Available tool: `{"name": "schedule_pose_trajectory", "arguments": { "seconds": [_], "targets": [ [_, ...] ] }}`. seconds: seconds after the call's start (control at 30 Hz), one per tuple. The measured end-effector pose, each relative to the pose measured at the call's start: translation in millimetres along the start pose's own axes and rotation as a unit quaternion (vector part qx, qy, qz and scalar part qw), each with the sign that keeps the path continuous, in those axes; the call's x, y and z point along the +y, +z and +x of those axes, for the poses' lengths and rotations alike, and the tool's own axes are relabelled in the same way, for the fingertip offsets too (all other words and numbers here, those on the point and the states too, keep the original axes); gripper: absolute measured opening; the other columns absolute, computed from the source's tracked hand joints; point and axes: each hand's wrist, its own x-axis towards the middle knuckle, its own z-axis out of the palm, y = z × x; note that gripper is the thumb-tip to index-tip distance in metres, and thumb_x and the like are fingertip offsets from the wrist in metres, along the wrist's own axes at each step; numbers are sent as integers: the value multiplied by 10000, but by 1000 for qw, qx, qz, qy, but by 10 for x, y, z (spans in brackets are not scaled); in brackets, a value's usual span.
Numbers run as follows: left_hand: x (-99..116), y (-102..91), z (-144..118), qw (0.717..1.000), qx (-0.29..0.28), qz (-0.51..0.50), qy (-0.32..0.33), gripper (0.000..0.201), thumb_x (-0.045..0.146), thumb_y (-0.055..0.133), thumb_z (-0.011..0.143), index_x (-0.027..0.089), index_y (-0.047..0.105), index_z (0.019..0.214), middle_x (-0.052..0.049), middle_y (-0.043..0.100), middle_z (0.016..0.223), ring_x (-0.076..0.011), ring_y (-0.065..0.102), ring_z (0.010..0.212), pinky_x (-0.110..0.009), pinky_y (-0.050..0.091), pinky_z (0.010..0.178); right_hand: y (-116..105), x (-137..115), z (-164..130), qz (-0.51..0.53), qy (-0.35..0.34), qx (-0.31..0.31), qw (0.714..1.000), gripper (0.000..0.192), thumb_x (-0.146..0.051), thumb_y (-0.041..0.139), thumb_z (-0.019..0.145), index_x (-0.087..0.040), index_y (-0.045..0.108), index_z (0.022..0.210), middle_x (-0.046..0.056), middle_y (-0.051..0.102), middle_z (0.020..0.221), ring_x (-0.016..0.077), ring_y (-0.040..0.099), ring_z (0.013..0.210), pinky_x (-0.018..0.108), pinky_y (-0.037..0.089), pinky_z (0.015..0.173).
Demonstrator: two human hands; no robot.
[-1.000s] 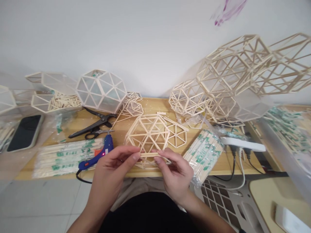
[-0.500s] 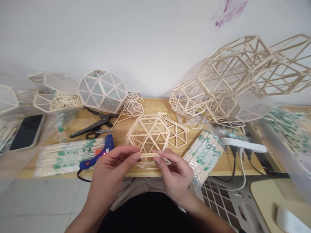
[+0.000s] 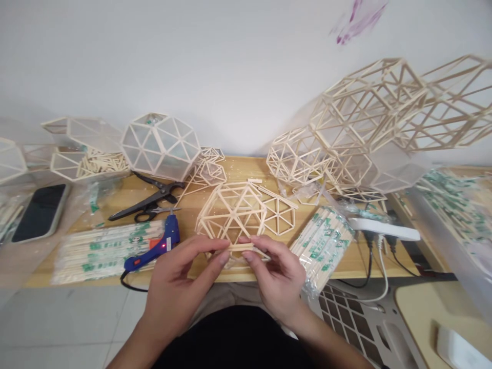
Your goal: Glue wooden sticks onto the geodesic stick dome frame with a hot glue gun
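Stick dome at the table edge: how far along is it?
Done: most of the stick dome stands as closed triangles. In hand: left hand and right hand pinch one short stick at its near rim. Left: that stick looks unglued; the glue gun lies aside.

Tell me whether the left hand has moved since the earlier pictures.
Yes. The left hand has slid slightly right and down along the short stick, away from the blue glue gun.

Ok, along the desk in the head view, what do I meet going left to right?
Phone → scissors → glue gun → left hand → right hand → chopstick pack → power strip.
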Motion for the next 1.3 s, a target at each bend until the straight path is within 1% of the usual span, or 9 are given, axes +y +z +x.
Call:
{"name": "schedule_pose_trajectory", "arguments": {
  "seconds": [0.17,0.4,0.57,0.67,0.77,0.93,1.03,1.2,1.3],
  "targets": [
    [-32,-18,11,998,2,55,41,184,223,806,892,359,811,1016,87,822,945,-75,757,833,-136,573,793,-5,-3,-33,-4,29,1,1000,457,-65,790,907,-313,715,1284,12,843,1119,190,825,1014,304,677,935],
    [1,-3,-2,995,5,91,46,151,238,774,924,346,802,1025,86,821,968,-80,765,867,-135,565,805,47,-26,8,8,22,21,999,381,-55,802,891,-293,739,1181,-3,850,1061,172,829,960,282,674,908],
    [3,32,-18,995,24,85,35,97,256,763,932,326,792,992,79,814,957,-87,760,866,-140,562,805,80,-40,30,16,11,32,999,348,-55,793,892,-294,731,1137,-17,843,1042,149,823,953,256,663,895],
    [-6,43,-26,996,31,76,20,91,262,762,933,328,789,991,84,811,960,-82,756,876,-132,558,814,83,-39,20,22,17,25,999,354,-57,789,896,-296,723,1149,-15,838,1058,149,818,968,261,658,908],
    [-12,51,-32,997,36,67,15,86,262,765,930,326,790,983,84,811,952,-83,754,862,-131,561,804,83,-29,10,22,14,18,1000,380,-65,822,871,-296,722,1156,-10,835,1058,154,817,962,256,661,876],
    [-13,72,-33,997,37,59,16,71,247,759,928,297,793,965,51,812,928,-114,756,831,-174,582,764,99,-13,8,1,10,45,999,312,-107,860,849,-266,733,1086,10,828,984,182,823,887,298,684,837],
    [-6,65,-21,997,30,70,17,66,249,753,934,288,791,971,37,815,930,-128,761,838,-196,588,774,110,-12,6,5,19,58,998,332,-120,863,845,-262,721,1109,15,821,968,188,826,876,292,695,815],
    [19,2,-6,990,-2,116,78,85,243,743,949,288,774,1014,35,801,939,-120,755,850,-193,576,784,103,-32,21,15,12,59,998,347,-127,850,860,-256,696,1143,21,815,966,187,828,863,287,708,793],
    [35,-35,1,978,7,173,117,172,237,753,943,305,779,1100,19,748,987,-110,723,889,-193,557,806,84,-65,42,4,-11,55,998,371,-121,852,857,-260,690,1161,11,806,979,167,818,859,267,702,803]
  ]
}}
